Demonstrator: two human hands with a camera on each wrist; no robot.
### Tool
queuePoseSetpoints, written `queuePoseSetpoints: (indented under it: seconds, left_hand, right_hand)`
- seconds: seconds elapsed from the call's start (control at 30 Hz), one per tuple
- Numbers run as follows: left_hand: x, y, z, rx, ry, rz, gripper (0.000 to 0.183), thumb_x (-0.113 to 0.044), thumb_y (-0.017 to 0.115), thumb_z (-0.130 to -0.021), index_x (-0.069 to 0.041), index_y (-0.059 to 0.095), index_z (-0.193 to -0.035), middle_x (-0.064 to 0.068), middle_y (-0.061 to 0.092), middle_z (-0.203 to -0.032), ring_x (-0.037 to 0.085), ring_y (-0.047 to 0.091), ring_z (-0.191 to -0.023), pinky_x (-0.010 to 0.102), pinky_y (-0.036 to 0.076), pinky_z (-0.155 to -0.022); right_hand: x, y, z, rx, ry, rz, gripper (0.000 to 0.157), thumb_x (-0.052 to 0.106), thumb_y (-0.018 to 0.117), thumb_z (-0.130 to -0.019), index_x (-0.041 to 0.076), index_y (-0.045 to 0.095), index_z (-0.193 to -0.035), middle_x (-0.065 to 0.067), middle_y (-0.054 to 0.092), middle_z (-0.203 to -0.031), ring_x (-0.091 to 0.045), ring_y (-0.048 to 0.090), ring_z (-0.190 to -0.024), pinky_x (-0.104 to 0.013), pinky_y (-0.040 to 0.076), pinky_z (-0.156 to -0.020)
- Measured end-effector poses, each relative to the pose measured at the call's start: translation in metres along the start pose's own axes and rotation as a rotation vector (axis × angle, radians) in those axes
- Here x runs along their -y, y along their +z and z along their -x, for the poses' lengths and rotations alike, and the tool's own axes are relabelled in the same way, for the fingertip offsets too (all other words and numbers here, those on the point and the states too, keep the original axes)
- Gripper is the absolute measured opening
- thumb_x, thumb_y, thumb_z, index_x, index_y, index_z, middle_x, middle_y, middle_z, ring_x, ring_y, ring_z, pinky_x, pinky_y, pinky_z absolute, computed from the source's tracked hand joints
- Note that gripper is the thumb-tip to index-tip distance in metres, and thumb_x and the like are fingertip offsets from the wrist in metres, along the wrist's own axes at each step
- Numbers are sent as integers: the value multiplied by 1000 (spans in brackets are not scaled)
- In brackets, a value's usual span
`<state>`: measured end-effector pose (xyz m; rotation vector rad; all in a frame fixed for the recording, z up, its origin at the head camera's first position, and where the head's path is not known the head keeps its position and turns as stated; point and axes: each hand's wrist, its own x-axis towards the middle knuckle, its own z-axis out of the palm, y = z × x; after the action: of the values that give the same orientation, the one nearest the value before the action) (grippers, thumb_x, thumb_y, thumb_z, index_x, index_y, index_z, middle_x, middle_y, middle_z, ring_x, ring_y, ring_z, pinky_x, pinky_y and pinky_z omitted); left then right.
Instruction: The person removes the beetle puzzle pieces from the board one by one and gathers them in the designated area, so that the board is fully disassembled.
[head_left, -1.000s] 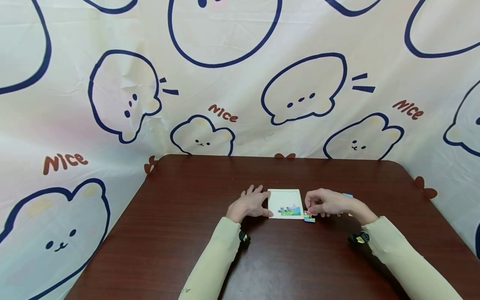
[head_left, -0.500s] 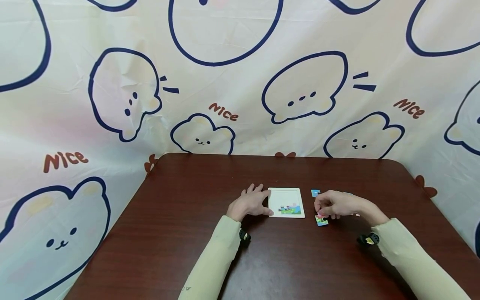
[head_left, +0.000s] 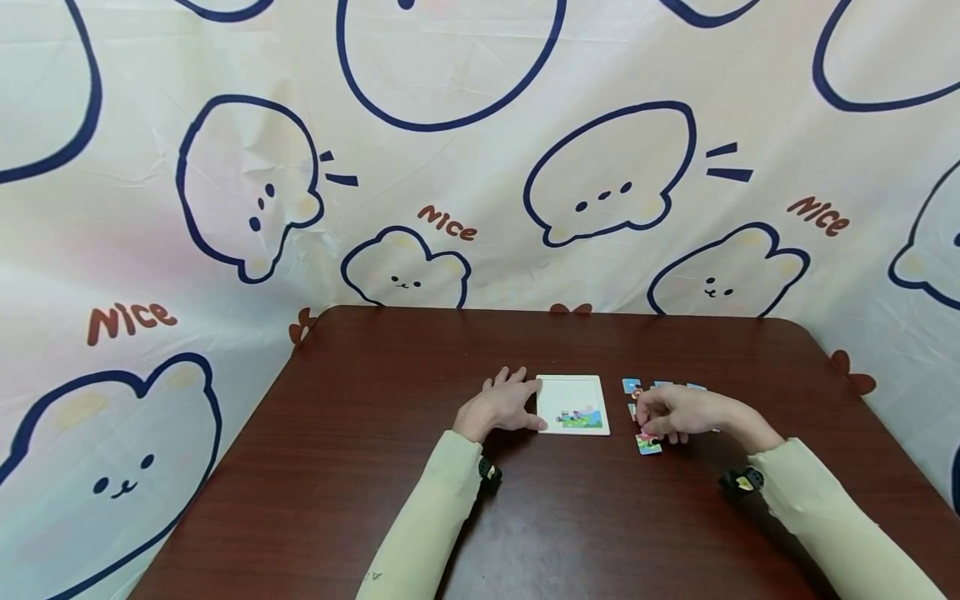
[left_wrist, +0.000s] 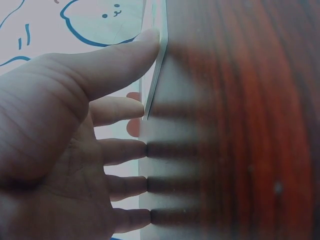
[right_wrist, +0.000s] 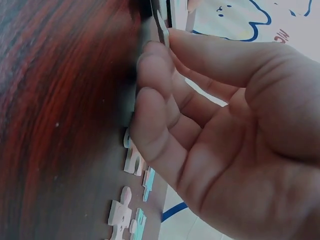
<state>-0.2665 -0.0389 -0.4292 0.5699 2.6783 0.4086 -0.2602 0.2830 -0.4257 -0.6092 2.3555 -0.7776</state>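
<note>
A white puzzle tray (head_left: 567,392) lies on the table, with a few joined picture pieces (head_left: 583,419) along its lower right part. My left hand (head_left: 498,406) rests at the tray's left side, thumb and index finger touching its edge. In the left wrist view the left fingers (left_wrist: 127,151) are spread and straight, their tips at the tabletop. Right of the tray, my right hand (head_left: 678,410) pinches a colourful jigsaw piece (head_left: 648,445) between thumb and fingers. The right wrist view shows this piece (right_wrist: 161,27) edge-on, the other fingers curled below.
Several loose jigsaw pieces (head_left: 632,386) lie around and partly behind the right hand. More pieces (right_wrist: 120,215) show beneath it in the right wrist view. The brown table (head_left: 390,467) reaches back to a cloth backdrop (head_left: 495,167) printed with cartoon bears.
My right hand has moved right, away from the tray's lower right corner, with the jigsaw piece in its pinch. Loose pieces behind it have come into view. The left hand stays put.
</note>
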Motion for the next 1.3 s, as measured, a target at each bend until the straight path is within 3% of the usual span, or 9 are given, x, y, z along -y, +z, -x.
queuePoseSetpoints:
  seconds: [0.3,0.57,0.8,1.3]
  left_hand:
    - [0,-1,0,5,3,-14,74,-47,66,-91,-24,35,-153,10,16,-165,37,8,-153,55,16,-121]
    - [1,-1,1,4,4,-12,73,-47,66,-91,-24,35,-153,10,17,-165,37,8,-153,55,16,-121]
    - [2,0,1,2,9,13,73,-46,66,-91,-24,35,-153,9,16,-165,37,8,-153,56,15,-121]
    - [1,0,-1,-5,4,0,73,-46,67,-90,-24,36,-153,10,18,-165,37,10,-153,55,17,-121]
  right_hand:
    - [4,-4,-4,-13,38,50,12,25,63,-96,15,62,-89,-3,57,-76,-16,54,-56,-31,48,-47]
    - [15,-3,-16,-42,-45,59,18,29,60,-98,13,64,-92,-4,59,-74,-16,55,-54,-28,45,-43]
    - [24,4,-29,-102,-81,39,10,23,62,-97,14,63,-99,-6,61,-77,-19,58,-58,-36,51,-51]
    - [36,15,-49,-113,-153,28,16,25,60,-98,15,61,-110,-5,61,-71,-20,57,-55,-32,49,-48]
